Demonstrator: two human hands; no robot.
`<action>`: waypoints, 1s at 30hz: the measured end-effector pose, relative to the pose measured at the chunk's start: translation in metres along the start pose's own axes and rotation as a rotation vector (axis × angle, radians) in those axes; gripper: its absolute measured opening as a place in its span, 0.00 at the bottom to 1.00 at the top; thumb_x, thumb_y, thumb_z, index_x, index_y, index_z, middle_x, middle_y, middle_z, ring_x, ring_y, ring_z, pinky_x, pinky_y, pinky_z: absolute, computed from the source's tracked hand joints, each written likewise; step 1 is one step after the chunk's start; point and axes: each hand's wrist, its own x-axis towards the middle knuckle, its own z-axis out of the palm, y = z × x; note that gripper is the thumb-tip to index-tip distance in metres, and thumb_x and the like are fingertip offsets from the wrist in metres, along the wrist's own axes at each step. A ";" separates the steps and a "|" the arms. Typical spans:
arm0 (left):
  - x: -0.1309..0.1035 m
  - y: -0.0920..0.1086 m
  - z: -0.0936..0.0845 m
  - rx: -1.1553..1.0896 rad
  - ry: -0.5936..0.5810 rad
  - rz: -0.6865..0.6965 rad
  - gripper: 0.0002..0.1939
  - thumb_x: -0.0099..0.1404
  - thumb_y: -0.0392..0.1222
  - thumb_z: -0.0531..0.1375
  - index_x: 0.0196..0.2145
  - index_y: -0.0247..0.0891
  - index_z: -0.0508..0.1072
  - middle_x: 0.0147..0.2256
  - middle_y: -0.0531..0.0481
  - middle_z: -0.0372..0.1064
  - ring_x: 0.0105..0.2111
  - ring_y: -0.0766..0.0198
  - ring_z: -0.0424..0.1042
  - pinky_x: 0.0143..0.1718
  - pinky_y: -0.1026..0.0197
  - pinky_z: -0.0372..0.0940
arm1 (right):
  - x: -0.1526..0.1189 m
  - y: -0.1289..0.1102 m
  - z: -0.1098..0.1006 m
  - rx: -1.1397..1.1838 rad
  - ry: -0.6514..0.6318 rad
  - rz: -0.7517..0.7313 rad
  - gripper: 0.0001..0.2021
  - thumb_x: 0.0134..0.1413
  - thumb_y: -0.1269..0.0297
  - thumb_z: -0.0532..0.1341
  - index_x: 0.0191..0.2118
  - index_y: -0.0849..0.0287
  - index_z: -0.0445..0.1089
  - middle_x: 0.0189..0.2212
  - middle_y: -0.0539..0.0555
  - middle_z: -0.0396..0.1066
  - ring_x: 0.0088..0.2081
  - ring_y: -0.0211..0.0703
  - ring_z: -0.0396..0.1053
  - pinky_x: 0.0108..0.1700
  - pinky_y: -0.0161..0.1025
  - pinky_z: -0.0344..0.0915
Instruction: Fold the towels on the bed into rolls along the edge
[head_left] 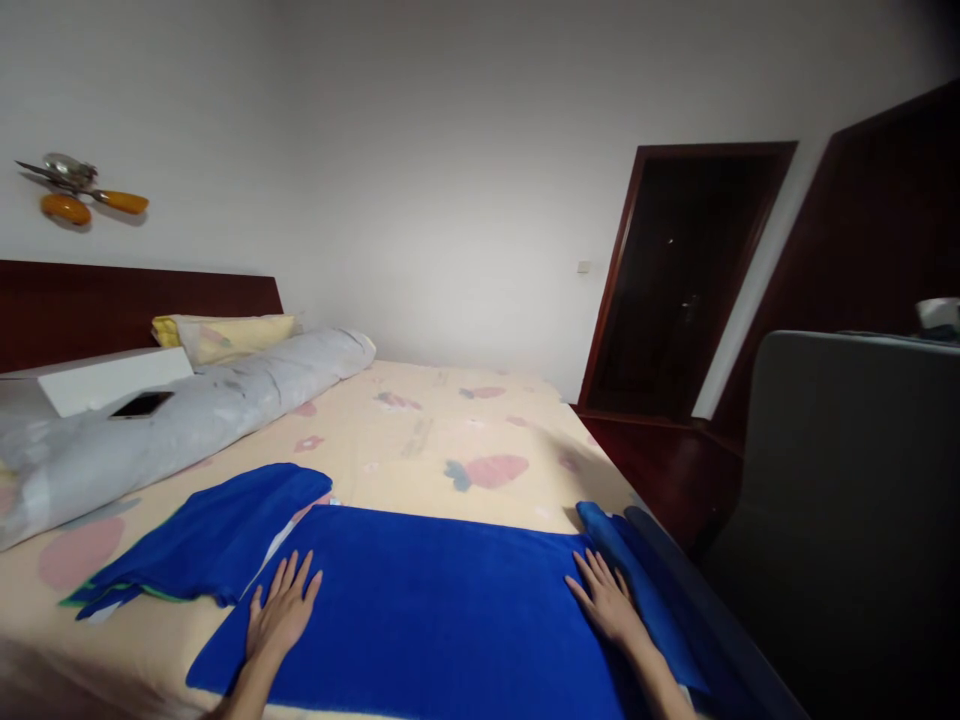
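Blue cloth point(442, 610) on strawberry-print bedsheet point(540, 470), left hand point(282, 608) and right hand point(609, 602) flat near opposite edges, fingers apart; even outward pressure should smooth it best.

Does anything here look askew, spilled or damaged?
Nothing looks spilled or damaged. Slightly odd: a dark-screened rectangular phone lies on the rounded grey bedding roll, where it might slide, beside a tilted white box. A rumpled blue cloth with green edging looks untidy next to the smooth rectangular blue cloth under the left hand and right hand.
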 end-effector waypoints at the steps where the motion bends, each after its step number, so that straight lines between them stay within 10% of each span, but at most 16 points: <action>1: 0.001 -0.001 0.001 0.001 0.006 0.001 0.31 0.69 0.54 0.41 0.68 0.46 0.49 0.69 0.48 0.42 0.68 0.58 0.44 0.64 0.43 0.46 | -0.002 0.002 -0.003 0.005 -0.023 -0.005 0.35 0.58 0.44 0.48 0.65 0.60 0.56 0.67 0.60 0.51 0.69 0.54 0.44 0.68 0.58 0.40; 8: 0.010 -0.003 0.012 0.023 -0.009 -0.032 0.31 0.70 0.54 0.41 0.68 0.47 0.50 0.69 0.48 0.43 0.68 0.56 0.44 0.64 0.40 0.45 | 0.002 -0.002 -0.010 -0.018 -0.060 0.039 0.34 0.59 0.45 0.49 0.64 0.61 0.58 0.66 0.62 0.53 0.67 0.54 0.50 0.66 0.56 0.50; 14: 0.025 0.038 0.009 0.063 -0.039 0.086 0.29 0.70 0.39 0.40 0.66 0.35 0.54 0.68 0.41 0.45 0.68 0.56 0.46 0.64 0.45 0.48 | 0.024 -0.032 -0.003 -0.115 0.130 -0.028 0.32 0.62 0.50 0.47 0.60 0.72 0.62 0.62 0.70 0.61 0.65 0.55 0.56 0.65 0.48 0.53; 23: 0.063 0.058 -0.001 0.007 -0.070 0.088 0.29 0.72 0.51 0.38 0.67 0.42 0.51 0.69 0.42 0.43 0.68 0.54 0.44 0.63 0.40 0.46 | 0.036 -0.022 -0.003 -0.031 0.104 0.083 0.34 0.61 0.48 0.44 0.62 0.72 0.59 0.63 0.68 0.59 0.64 0.52 0.56 0.65 0.47 0.53; 30: 0.037 0.059 0.004 0.021 0.056 0.300 0.27 0.70 0.42 0.42 0.63 0.38 0.61 0.65 0.41 0.54 0.66 0.57 0.52 0.62 0.47 0.50 | -0.002 -0.053 -0.001 -0.006 0.148 -0.127 0.32 0.63 0.49 0.46 0.63 0.68 0.59 0.64 0.66 0.57 0.66 0.53 0.52 0.67 0.51 0.48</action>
